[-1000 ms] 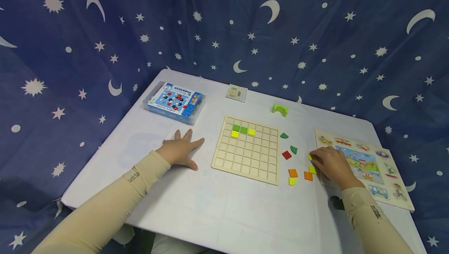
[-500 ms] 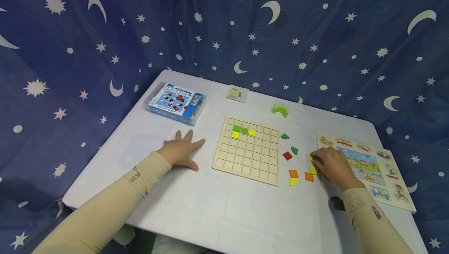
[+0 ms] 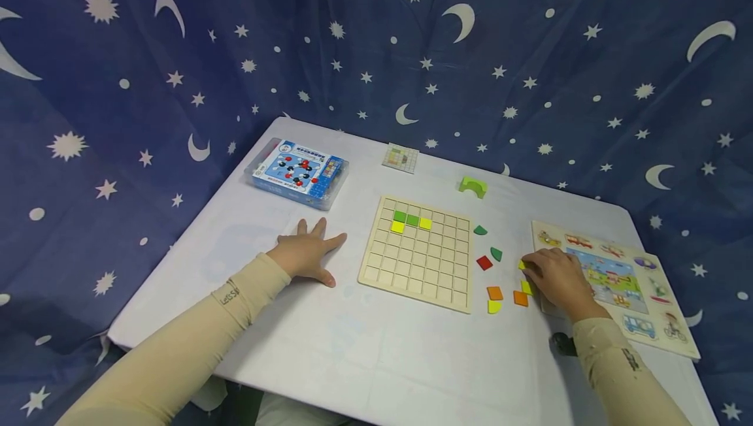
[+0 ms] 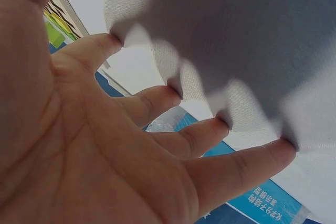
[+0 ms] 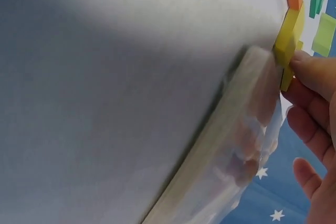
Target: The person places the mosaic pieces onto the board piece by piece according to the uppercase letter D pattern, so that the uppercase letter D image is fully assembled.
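My left hand (image 3: 307, 255) lies spread on the white cloth left of a wooden grid board (image 3: 406, 270); the left wrist view has its fingertips touching the cloth. Two green tiles (image 3: 412, 220) and two yellow tiles (image 3: 397, 227) sit in the board's upper-left cells. At the right, my right hand (image 3: 561, 281) pinches a small yellow tile (image 5: 286, 80) between thumb and index finger, beside the picture board. Another yellow tile (image 3: 526, 288) lies just below those fingers, with an orange tile (image 3: 520, 298) next to it. The hand partly hides the pinched tile.
Between board and right hand lie two green quarter-round tiles (image 3: 497, 254), a red square (image 3: 484, 262), an orange square (image 3: 495, 293) and a yellow rounded tile (image 3: 494, 307). Around them are a picture board (image 3: 661, 336), green arch block (image 3: 472, 186), pattern card (image 3: 401, 158) and blue box (image 3: 297, 174).
The head view has shifted slightly, so everything sits a little lower and farther right. Both hands and the tiles stay in the same places on the table.
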A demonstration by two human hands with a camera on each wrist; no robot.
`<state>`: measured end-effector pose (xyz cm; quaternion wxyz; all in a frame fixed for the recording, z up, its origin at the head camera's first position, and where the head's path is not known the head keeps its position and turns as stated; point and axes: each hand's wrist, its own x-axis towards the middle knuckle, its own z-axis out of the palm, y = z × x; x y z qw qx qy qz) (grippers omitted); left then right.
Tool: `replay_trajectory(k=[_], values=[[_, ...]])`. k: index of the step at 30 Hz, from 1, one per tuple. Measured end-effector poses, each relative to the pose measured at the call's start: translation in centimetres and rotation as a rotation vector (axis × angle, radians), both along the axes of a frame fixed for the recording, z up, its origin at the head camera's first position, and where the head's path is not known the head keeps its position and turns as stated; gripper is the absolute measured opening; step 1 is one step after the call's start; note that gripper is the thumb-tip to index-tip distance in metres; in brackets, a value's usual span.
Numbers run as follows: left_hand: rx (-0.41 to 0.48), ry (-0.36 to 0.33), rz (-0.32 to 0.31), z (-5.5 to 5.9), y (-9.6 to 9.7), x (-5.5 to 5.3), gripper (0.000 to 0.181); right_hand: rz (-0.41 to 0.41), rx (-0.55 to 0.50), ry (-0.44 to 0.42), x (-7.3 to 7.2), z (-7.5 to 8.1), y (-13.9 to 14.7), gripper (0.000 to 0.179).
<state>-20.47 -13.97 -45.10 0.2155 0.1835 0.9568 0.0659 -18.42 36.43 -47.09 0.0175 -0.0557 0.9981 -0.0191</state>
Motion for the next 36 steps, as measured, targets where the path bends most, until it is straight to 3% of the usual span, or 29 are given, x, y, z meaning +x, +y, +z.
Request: replay_trajectory(k=[13,23,36], values=[[0.002,0.002,0.006,0.2,-0.1,0.2,0.103,0.051,-0.035,0.079,-1.5,1.1,-4.9,0.031],[-0.001,-0.005,0.011,0.1,-0.1,0.2,0.104,0.319,-0.065,0.272,-2.9,0.8,-11.7,0.027],[-0.008,-0.001,0.015,-0.2,0.0,0.0,0.104,0.460,-0.053,0.275,-4.2,-0.1,-20.3,0.021]])
